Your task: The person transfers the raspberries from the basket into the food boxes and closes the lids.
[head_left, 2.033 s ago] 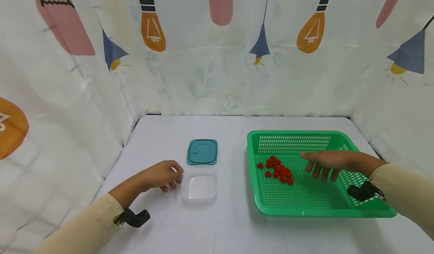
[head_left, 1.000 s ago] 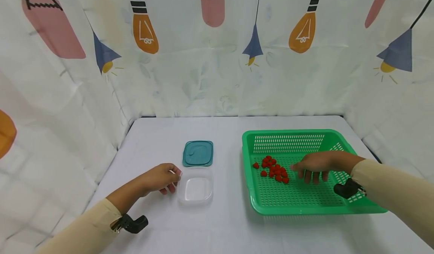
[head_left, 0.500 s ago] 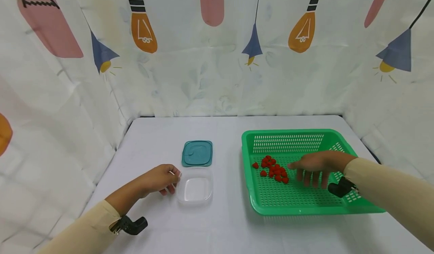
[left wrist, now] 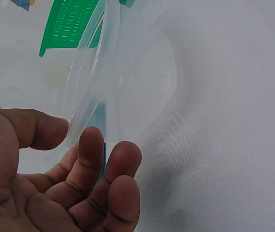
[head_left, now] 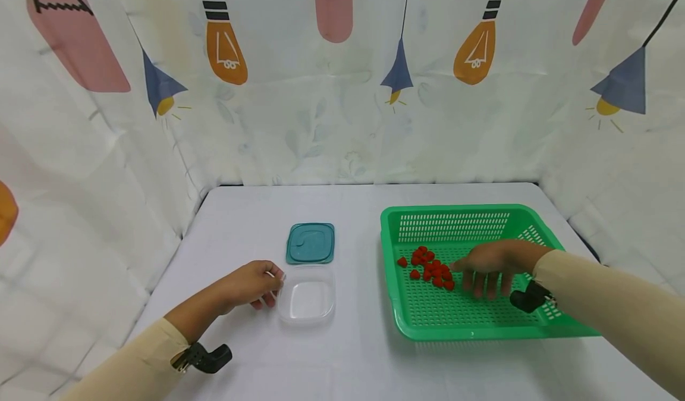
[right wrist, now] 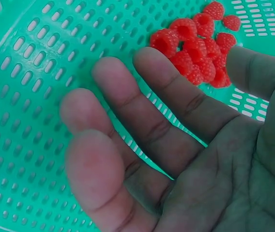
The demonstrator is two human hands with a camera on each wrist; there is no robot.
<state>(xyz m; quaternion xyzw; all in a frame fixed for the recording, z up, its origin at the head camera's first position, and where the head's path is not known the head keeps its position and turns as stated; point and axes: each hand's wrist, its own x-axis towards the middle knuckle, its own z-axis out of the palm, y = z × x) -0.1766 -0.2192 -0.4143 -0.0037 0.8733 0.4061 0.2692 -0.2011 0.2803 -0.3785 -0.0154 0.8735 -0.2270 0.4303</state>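
Observation:
My left hand [head_left: 255, 285] is at the left corner of a clear square plastic container [head_left: 306, 297], pinching its rim between thumb and forefinger; the other fingers curl loosely below, seen in the left wrist view. Inside a green plastic basket [head_left: 481, 330] lies a cluster of red raspberries [head_left: 436, 273], with one or two sitting slightly apart. Over the basket floor hovers my right hand [head_left: 495, 262], its fingers spread and relaxed and nothing in its palm. In the right wrist view, its thumb and forefinger reach up to the edge of the raspberries [right wrist: 195, 48].
A teal square lid [head_left: 310, 243] lies flat just behind the clear container. White cloth covers the table [head_left: 364, 365], and printed fabric walls [head_left: 342, 121] close off the back and sides. Each wrist wears a black camera mount [head_left: 206, 358].
My right hand has moved left and lower into the basket, up to the raspberries. My left hand has closed in on the container's rim. The whole view has shifted slightly.

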